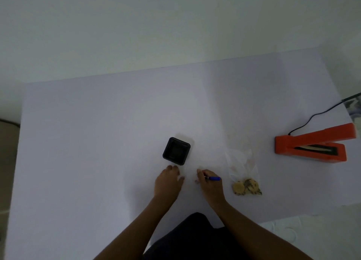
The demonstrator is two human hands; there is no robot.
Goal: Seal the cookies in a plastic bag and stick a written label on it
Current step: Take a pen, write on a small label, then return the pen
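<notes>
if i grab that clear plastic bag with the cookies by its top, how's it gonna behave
The clear plastic bag looks thin and crinkled, so it would probably go floppy and sag. The round cookies sit bunched at one end, so the weight would likely swing down there. They may crack if squeezed, and the film could be slippery.

Single head-worn view, looking steeply down and forward over the table (97,142); both forearms enter from the bottom edge, wall beyond.
</notes>
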